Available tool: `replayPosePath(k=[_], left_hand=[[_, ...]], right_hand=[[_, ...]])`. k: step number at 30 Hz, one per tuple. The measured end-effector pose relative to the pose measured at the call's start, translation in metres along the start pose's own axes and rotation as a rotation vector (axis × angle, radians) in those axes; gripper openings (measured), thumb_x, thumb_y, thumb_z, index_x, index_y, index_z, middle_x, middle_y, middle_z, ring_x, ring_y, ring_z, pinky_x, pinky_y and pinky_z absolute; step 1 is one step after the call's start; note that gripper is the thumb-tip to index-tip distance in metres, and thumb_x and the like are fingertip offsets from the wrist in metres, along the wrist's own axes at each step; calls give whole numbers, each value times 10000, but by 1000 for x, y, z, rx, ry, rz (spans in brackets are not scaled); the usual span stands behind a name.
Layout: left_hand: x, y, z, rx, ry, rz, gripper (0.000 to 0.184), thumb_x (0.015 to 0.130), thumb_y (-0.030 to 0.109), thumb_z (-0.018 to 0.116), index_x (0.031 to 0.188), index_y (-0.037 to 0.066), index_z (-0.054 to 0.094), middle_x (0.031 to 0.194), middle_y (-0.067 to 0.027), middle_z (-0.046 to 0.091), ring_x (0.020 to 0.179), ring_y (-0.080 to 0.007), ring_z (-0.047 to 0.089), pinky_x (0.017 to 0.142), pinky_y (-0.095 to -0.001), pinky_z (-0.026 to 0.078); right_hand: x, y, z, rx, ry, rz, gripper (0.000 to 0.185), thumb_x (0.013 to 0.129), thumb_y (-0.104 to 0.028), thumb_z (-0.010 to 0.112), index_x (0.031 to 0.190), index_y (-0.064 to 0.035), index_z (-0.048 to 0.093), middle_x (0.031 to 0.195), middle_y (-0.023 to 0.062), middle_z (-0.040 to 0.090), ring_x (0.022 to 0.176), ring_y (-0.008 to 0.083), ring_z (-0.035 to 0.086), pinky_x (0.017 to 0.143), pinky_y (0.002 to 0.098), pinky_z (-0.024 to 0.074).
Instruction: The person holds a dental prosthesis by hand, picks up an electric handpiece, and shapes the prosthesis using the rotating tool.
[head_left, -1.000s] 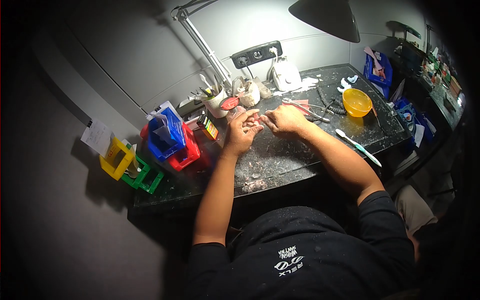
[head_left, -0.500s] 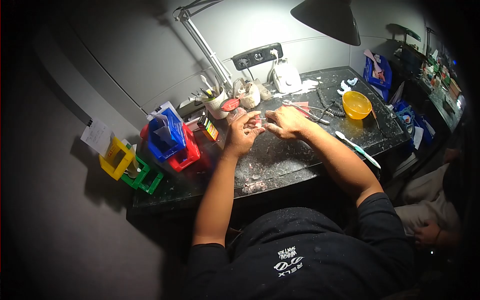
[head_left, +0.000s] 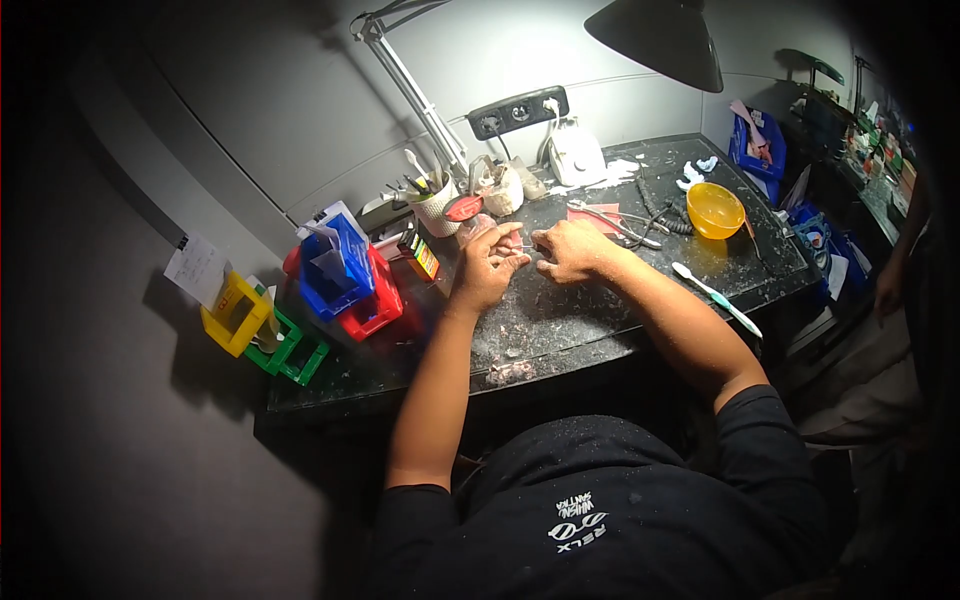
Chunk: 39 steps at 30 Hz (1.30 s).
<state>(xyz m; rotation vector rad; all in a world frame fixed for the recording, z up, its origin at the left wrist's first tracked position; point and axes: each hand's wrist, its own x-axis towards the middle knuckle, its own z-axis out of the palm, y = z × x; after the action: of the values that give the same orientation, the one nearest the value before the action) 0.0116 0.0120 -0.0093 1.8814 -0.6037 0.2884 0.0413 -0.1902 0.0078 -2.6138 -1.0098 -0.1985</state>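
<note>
My left hand (head_left: 487, 268) is closed around a small pink piece (head_left: 516, 240) that looks like a denture, held a little above the dusty black bench. Opposite it, my right hand (head_left: 572, 252) is closed with its fingers curled. A thin, pale metal tool tip (head_left: 528, 247) sticks out from the right hand and meets the pink piece; the rest of the tool is hidden in the fingers. Just behind my left hand stands a clear container with a red top (head_left: 463, 208). Pink and white shavings (head_left: 510, 373) lie near the bench's front edge.
Left are blue (head_left: 337, 280) and red bins (head_left: 375, 305) and a small box (head_left: 418, 255). A tool cup (head_left: 435, 212) stands behind. Right are pliers (head_left: 625, 225), a yellow bowl (head_left: 715, 211) and a toothbrush (head_left: 717, 299). A lamp (head_left: 660, 45) hangs above; another person's hand (head_left: 888, 290) shows.
My right hand has turned slightly at the pink piece; my left hand stays nearly still. At the right, the other person, seen low down before, now shows higher up with a hanging hand.
</note>
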Motion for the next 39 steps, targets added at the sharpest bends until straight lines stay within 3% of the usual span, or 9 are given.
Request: replayPosePath(k=[13,20,23,26,28,31,39], left_hand=[[0,-2,4,-45,-20,-29,444,805,-89,717,1231,-11,616,1035,-50,593,934,-117,610,835,-249,568],[0,-1,3,7,-19,3,455,791,-87,733,1224,-14,617,1021,-40,582,895,-107,597,816,-240,567],[1,-4,4,3,12,56,447,786,-54,742,1212,-7,615,982,-59,612,883,-122,634,728,-234,558],[4,-6,3,2,16,73,444,782,-61,740,1205,-12,616,996,-60,614,893,-124,637,731,-235,562],[2,-5,1,15,-12,41,445,795,-91,726,1219,-22,610,1040,-50,587,956,-126,622,838,-262,573],[1,-3,3,-51,-7,4,440,800,-95,720,1220,-22,609,1048,-52,586,956,-128,621,854,-266,571],[1,-1,1,16,35,29,435,799,-94,722,1213,-16,614,1037,-53,581,928,-123,620,843,-257,569]], right_hand=[[2,3,9,-36,117,22,345,721,-351,701,914,-67,667,792,207,690,764,404,677,706,483,543],[4,0,9,-80,11,18,353,727,-377,703,900,-72,663,819,188,699,793,380,688,729,480,547],[2,-2,6,-51,-11,23,361,729,-381,701,911,-72,667,840,187,702,809,375,689,741,476,548],[4,3,7,-42,5,1,355,727,-373,699,917,-74,674,833,189,701,809,375,690,738,478,550],[2,1,6,-96,31,23,341,724,-354,697,919,-75,680,809,187,699,788,382,689,715,479,552],[2,3,7,-64,126,24,324,719,-335,697,909,-73,678,782,184,695,761,393,685,690,477,553],[1,-1,7,-99,89,25,318,713,-327,708,897,-72,664,782,181,695,764,387,688,691,473,555]])
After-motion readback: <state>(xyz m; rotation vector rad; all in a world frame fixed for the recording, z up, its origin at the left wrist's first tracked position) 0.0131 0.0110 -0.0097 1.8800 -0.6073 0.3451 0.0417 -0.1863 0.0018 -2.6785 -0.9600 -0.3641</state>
